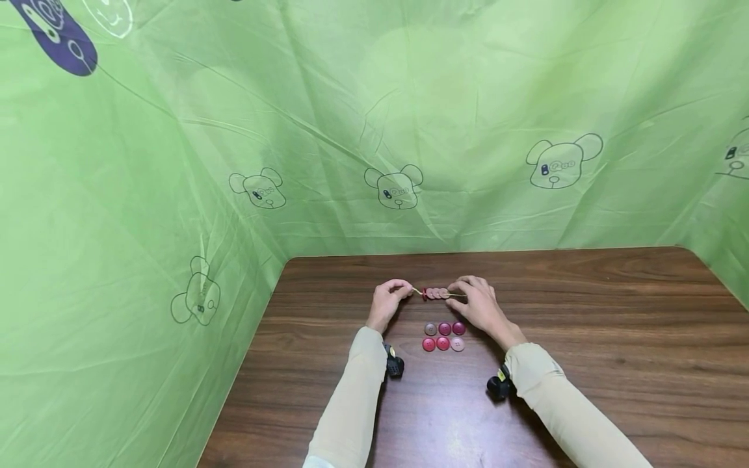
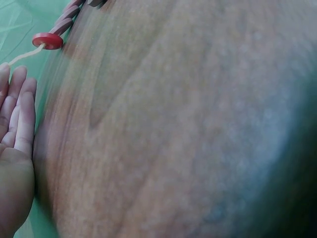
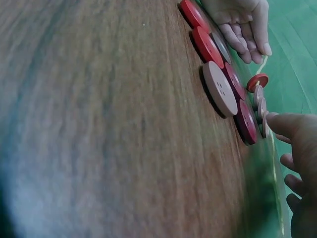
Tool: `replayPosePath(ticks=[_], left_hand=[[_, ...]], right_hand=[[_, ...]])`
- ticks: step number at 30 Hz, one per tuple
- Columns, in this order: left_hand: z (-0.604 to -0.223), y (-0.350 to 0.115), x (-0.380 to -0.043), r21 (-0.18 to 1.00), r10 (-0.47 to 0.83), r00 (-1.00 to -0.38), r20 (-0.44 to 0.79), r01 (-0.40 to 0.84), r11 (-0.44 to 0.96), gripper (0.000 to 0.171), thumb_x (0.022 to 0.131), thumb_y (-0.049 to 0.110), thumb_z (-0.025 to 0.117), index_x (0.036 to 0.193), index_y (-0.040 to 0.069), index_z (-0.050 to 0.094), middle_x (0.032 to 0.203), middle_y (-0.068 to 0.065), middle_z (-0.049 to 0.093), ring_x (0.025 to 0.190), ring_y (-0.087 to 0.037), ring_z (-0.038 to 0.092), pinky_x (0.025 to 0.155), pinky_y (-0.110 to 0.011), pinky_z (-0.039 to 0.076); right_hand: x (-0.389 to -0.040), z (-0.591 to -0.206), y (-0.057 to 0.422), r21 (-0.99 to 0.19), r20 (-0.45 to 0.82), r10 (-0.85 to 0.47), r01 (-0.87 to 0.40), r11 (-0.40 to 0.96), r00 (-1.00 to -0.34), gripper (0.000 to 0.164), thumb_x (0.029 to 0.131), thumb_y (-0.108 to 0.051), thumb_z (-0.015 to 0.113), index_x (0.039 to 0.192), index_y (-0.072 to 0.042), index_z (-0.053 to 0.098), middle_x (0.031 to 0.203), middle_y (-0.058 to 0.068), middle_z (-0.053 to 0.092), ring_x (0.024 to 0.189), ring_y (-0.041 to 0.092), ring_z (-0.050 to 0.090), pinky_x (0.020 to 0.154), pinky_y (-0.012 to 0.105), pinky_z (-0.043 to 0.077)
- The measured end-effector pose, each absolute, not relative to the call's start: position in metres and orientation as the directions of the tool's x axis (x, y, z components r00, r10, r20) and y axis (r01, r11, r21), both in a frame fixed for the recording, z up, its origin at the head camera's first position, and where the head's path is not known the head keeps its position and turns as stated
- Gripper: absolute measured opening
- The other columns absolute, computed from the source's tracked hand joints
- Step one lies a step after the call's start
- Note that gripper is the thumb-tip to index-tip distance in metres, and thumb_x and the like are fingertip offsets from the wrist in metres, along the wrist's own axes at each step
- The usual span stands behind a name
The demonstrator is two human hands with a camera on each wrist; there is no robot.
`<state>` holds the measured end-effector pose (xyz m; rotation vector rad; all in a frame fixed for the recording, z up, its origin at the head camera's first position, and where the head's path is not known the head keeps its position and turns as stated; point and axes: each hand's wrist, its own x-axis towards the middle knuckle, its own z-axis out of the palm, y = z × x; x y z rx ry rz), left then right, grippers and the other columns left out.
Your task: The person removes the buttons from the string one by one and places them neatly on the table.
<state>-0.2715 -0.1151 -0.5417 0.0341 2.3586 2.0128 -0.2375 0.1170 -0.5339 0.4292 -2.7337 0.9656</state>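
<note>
A pale cord (image 3: 264, 63) carries a red button (image 2: 47, 41) and several pink buttons (image 1: 435, 294) in a row. My left hand (image 1: 389, 302) pinches the cord just left of the red button. At the row's other end, my right hand (image 1: 476, 304) holds the last pink button (image 3: 266, 124) between thumb and finger. The cord's tail (image 3: 275, 178) trails past under the right palm. Nearer to me, loose buttons lie flat in two rows: a grey-brown one (image 1: 430, 329), dark magenta ones (image 1: 459, 328), red ones (image 1: 429, 344) and a light pink one (image 1: 458, 344).
The brown wooden table (image 1: 585, 312) reaches widely to the right of the hands. Green cloth (image 1: 328, 221) with printed bear heads hangs behind it and along the left side. Small black wrist cameras (image 1: 498, 388) sit under both cuffs.
</note>
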Motion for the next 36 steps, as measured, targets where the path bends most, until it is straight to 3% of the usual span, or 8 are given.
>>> replayPosePath(ticks=[5, 9, 20, 36], left_hand=[[-0.543, -0.115, -0.272, 0.984, 0.025, -1.0, -0.009, -0.005, 0.178, 0.015, 0.087, 0.019, 0.07, 0.091, 0.005, 0.072, 0.086, -0.012, 0.072, 0.082, -0.02, 0.066, 0.076, -0.031, 0.053], [-0.544, -0.115, -0.272, 0.985, 0.024, -1.0, -0.01, -0.005, 0.175, 0.011, 0.088, 0.016, 0.069, 0.09, 0.006, 0.072, 0.085, -0.011, 0.073, 0.079, -0.014, 0.065, 0.074, -0.027, 0.052], [-0.546, -0.116, -0.275, 0.987, 0.032, -0.999, -0.005, 0.0, 0.162, 0.013, 0.086, 0.018, 0.071, 0.089, 0.005, 0.072, 0.088, -0.017, 0.072, 0.083, -0.022, 0.066, 0.074, -0.029, 0.052], [-0.546, -0.117, -0.275, 0.985, 0.034, -0.999, 0.0, 0.005, 0.174, 0.013, 0.087, 0.018, 0.07, 0.09, 0.005, 0.072, 0.085, -0.013, 0.072, 0.08, -0.017, 0.065, 0.073, -0.026, 0.052]], right_hand=[[-0.24, -0.538, 0.115, -0.572, 0.297, -0.192, -0.335, 0.749, -0.935, 0.032, 0.082, -0.027, 0.075, 0.108, -0.011, 0.068, 0.123, 0.016, 0.056, 0.118, 0.041, 0.043, 0.095, 0.056, 0.031], [-0.242, -0.54, 0.114, -0.561, 0.298, -0.197, -0.338, 0.756, -0.934, 0.035, 0.081, -0.028, 0.075, 0.111, -0.01, 0.068, 0.123, 0.016, 0.056, 0.119, 0.041, 0.043, 0.094, 0.056, 0.031], [-0.249, -0.539, 0.109, -0.533, 0.227, -0.22, -0.31, 0.787, -0.949, 0.04, 0.083, -0.031, 0.073, 0.117, -0.011, 0.066, 0.129, 0.019, 0.052, 0.123, 0.043, 0.039, 0.096, 0.057, 0.03], [-0.25, -0.539, 0.107, -0.549, 0.229, -0.209, -0.304, 0.778, -0.951, 0.029, 0.084, -0.03, 0.073, 0.106, -0.012, 0.068, 0.128, 0.018, 0.053, 0.122, 0.042, 0.04, 0.097, 0.057, 0.03]])
